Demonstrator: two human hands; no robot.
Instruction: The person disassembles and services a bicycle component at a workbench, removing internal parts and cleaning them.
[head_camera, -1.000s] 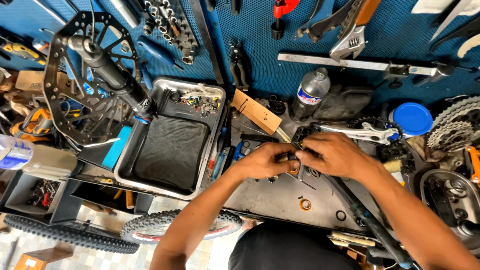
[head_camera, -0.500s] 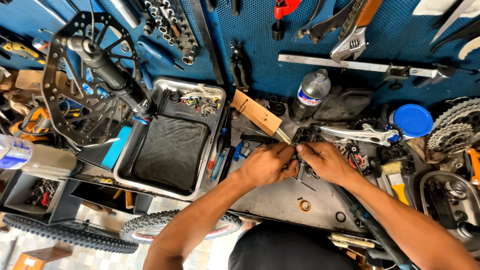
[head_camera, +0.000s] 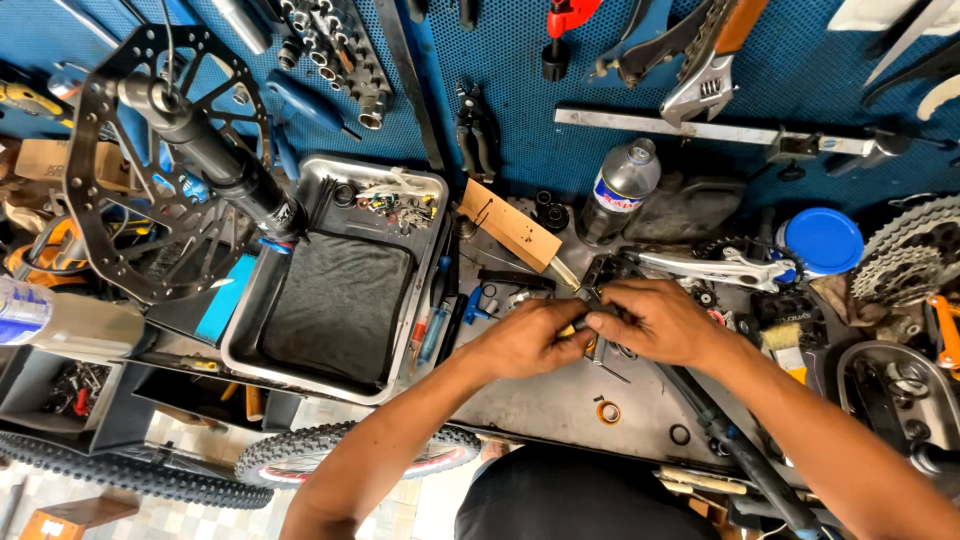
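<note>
Steel-grey and smudged, the workshop tabletop carries a square metal tray lined with a dark cloth, and just right of that tray the two hands meet over a small dark metal part. The left hand has its fingers curled tight around the part's near end, and the right hand pinches its far end from above, so both are closed on it; what exactly the piece is stays hidden under the fingers. By the look of it the fitting work is mid-way: the part is held, not set down, and loose rings lie unused further right of the tray. Room is tight there: a clear plastic bottle and a wooden block stand beyond the tray's right rim, a silver crank arm lies close behind the hands, and the tabletop's near edge runs just below the wrists.
</note>
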